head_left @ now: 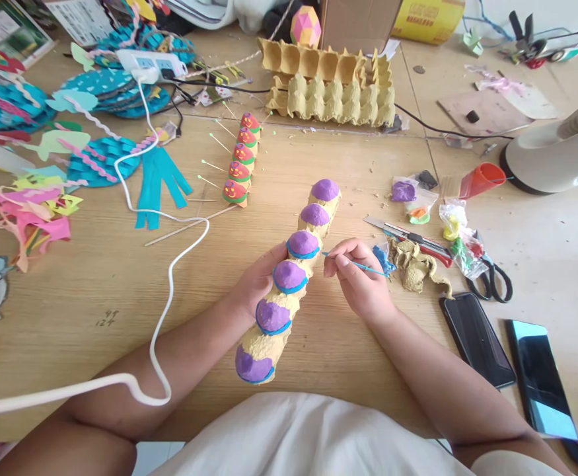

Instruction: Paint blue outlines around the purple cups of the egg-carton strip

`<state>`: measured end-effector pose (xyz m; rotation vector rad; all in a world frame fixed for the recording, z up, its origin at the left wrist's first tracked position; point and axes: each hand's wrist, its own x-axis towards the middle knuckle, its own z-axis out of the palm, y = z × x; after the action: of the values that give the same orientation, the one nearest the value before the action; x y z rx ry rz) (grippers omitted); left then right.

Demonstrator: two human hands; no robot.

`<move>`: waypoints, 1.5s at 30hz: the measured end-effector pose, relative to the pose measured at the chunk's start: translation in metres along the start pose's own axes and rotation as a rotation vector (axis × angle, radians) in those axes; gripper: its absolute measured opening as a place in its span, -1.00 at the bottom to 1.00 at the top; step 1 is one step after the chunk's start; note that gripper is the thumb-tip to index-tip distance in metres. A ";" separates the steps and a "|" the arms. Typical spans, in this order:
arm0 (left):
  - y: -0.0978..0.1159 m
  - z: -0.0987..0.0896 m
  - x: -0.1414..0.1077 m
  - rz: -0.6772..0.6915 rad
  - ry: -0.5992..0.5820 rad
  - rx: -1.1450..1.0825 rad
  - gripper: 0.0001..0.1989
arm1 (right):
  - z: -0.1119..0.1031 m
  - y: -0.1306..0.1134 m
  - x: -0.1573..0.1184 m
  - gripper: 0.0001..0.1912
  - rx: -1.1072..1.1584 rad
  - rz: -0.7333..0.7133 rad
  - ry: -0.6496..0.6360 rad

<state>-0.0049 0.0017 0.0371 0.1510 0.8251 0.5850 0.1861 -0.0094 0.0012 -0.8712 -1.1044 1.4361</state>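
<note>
A strip of egg carton is held slanting in front of me, its row of bumps capped with purple clay. Blue edging curves along the lower rims of the several nearer caps; the two farthest show none. My left hand grips the strip from its left side, thumb at the edge and the other fingers hidden beneath. Just right of the third cap from the far end, my right hand pinches a thin blue strand, which looks like clay. Its tip points at the strip. A small blue lump lies beside that hand.
A finished-looking caterpillar strip stands beyond, with pins around it. Right lie a utility knife, torn carton scraps, scissors and two phones. A white cable crosses the left; egg cartons sit behind.
</note>
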 end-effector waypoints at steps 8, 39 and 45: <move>-0.011 -0.009 0.009 0.263 -0.117 0.158 -0.63 | 0.007 -0.003 0.003 -0.53 -0.265 -0.030 0.003; -0.018 -0.041 0.032 0.704 -0.037 0.498 -0.67 | -0.006 0.010 0.009 -0.62 -0.030 0.214 0.100; -0.017 -0.046 0.033 0.776 0.020 0.625 -0.75 | -0.008 0.012 0.008 -0.61 -0.059 0.206 0.090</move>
<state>-0.0138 0.0014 -0.0211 1.0718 0.9420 1.0342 0.1885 0.0003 -0.0119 -1.1079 -1.0166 1.5221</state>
